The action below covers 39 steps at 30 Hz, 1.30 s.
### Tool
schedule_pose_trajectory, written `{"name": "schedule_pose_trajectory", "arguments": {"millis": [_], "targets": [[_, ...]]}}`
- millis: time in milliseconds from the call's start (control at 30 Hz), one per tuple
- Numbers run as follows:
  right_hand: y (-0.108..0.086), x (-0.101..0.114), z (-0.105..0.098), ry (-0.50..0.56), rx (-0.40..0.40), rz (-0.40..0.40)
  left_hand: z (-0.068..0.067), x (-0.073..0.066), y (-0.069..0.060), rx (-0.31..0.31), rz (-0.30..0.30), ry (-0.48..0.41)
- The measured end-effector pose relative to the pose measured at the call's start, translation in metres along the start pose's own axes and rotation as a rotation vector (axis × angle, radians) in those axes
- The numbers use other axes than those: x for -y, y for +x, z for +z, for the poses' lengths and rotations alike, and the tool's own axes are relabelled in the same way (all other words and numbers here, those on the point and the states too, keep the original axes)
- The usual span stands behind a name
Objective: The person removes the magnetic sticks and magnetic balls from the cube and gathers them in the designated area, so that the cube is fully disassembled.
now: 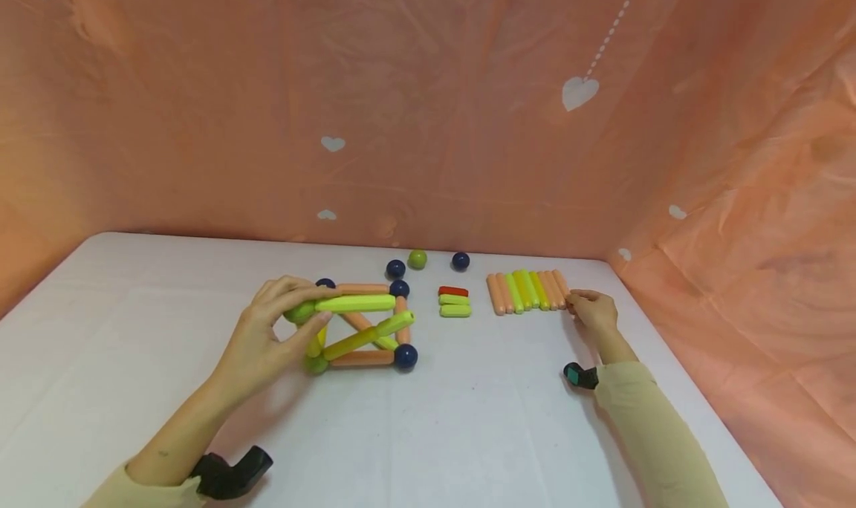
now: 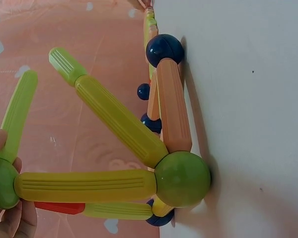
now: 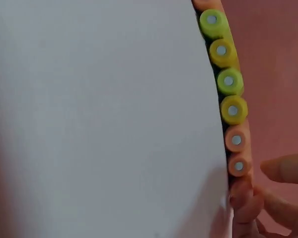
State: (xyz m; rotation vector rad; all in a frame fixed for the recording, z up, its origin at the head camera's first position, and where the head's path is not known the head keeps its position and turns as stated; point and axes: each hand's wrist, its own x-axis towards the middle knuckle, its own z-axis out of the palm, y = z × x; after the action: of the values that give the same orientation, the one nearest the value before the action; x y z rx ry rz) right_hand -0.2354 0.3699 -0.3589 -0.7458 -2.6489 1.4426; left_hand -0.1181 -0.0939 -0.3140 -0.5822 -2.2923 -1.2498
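Presently, left hand [image 1: 254, 341] pinches green ball [image 1: 299, 313], 9 o'clock on ball-and-stick frame [image 1: 364, 358]; right hand [image 1: 594, 313] touches stick row [image 1: 526, 290], 3 o'clock end, grip unclear.

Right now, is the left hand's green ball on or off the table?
Off: the left wrist view shows the left hand gripping the green ball, clear of the table.

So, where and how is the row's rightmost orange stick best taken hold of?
The rightmost orange stick is likely best taken by its near end, coming from the right: it lies flat, another orange stick close on its left, none on its right or in front.
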Motion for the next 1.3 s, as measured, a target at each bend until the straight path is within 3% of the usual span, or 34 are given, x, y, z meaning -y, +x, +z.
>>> {"name": "schedule_pose_trajectory", "arguments": {"millis": [67,200,333,567,733,1300], "targets": [[-0.004,0.000,0.001,-0.035,0.011,-0.028,0.000,0.000,-0.001,-0.002,0.007,0.005],[-0.016,0.008,0.006,-0.082,-0.042,-0.125,0.000,0.000,-0.002,-0.008,0.020,0.007],[-0.030,0.022,0.015,-0.030,-0.027,-0.201,0.001,0.001,-0.003,-0.014,0.025,0.007],[-0.059,0.041,0.041,0.174,0.158,-0.373,0.001,0.001,-0.003,-0.007,0.016,0.006],[-0.078,0.054,0.061,0.261,0.276,-0.420,0.001,0.001,-0.003,-0.004,0.005,0.004],[-0.138,0.083,0.101,0.349,0.695,-0.654,0.001,0.002,-0.001,-0.015,0.025,-0.012]]}}
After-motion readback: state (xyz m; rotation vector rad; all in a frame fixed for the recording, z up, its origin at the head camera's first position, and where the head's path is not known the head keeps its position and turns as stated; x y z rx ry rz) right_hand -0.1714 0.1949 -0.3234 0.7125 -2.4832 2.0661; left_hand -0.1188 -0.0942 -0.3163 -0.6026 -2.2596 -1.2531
